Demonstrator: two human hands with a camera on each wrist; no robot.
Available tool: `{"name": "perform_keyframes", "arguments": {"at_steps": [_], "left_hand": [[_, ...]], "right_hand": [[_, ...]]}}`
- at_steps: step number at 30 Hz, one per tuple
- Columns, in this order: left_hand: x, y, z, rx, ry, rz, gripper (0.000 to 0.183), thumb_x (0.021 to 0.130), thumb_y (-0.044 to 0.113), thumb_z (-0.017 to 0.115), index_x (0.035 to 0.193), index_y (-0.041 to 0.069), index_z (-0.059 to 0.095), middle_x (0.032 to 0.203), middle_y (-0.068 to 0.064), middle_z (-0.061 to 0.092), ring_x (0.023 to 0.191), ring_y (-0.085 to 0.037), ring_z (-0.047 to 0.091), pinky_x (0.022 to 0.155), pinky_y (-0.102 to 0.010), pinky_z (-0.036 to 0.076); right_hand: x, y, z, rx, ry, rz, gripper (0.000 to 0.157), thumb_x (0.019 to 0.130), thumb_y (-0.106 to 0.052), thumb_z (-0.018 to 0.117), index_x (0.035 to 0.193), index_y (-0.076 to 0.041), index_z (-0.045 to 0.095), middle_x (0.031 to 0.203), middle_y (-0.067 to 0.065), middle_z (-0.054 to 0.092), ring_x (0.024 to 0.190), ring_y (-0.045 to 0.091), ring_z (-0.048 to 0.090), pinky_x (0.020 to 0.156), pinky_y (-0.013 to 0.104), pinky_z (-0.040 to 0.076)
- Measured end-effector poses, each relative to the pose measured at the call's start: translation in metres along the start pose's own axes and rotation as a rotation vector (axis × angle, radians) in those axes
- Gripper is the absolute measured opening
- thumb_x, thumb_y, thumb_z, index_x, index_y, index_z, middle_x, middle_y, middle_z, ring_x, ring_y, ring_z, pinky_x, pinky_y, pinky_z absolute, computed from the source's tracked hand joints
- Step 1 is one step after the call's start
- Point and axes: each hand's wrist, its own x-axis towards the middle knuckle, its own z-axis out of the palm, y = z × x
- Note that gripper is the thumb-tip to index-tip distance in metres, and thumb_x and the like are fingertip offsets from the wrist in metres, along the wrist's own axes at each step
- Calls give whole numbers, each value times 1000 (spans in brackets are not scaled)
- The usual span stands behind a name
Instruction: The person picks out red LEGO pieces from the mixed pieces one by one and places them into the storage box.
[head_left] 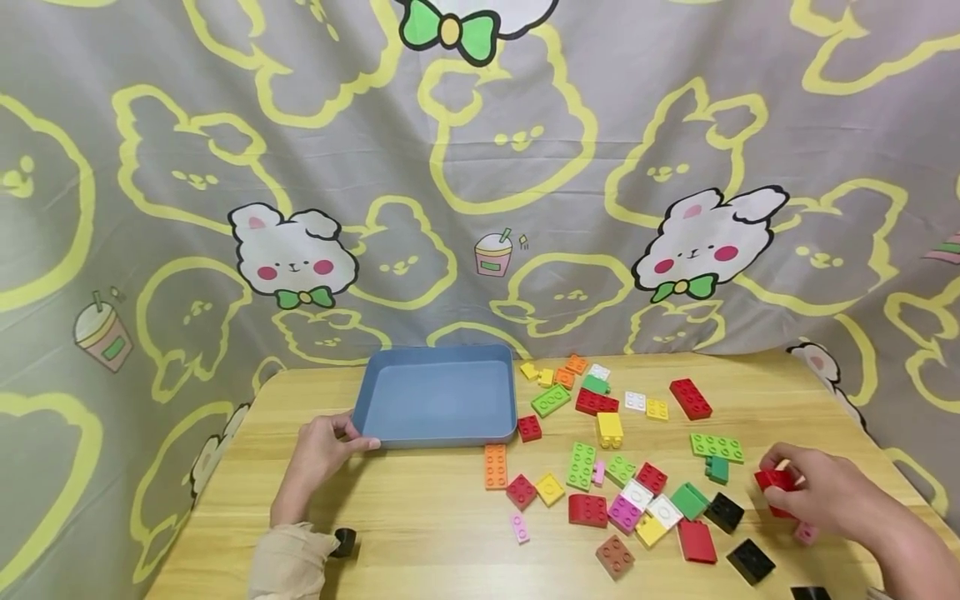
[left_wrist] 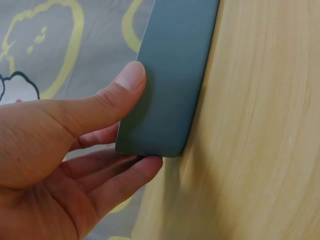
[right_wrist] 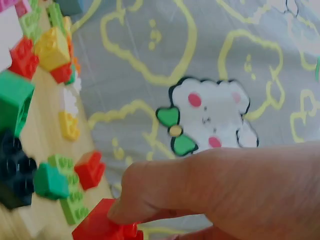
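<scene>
Printed cloth (head_left: 390,179) behind a wooden table (head_left: 420,542)

On my head feed, the grey cloth hangs in soft folds, carrying yellow animal figures (head_left: 519,140), white animal heads (head_left: 294,252) with green bows (head_left: 305,297) and pink cups (head_left: 492,254). I see pale grain across the table.

Wrinkled beige left sleeve (head_left: 288,562), perhaps a black wrist attachment (head_left: 345,542)

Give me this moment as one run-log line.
left hand: holds blue tray by near-left corner | right hand: grips red brick | other bricks: spread across wooden table
</scene>
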Motion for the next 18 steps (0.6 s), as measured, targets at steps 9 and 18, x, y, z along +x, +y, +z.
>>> {"name": "perform_keyframes", "arguments": {"at_steps": [9,18], "left_hand": [[0,0,2,-15,-7,-26,36,77,22,92,65,11,60,127,-27,64,75,-17,56,57,-24,40],[-1,-1,2,-22,29,-33,38,74,21,94,64,11,59,126,-25,66,65,-16,46,56,-25,37]], "right_hand": [[-1,-50,12,-167,180,-204,26,86,-13,76,108,-4,65,93,5,62,74,18,55,63,35,49],[18,-135,37,-190,333,-464,32,79,-9,81,109,-10,69,100,3,61,77,14,53,67,34,54]]}}
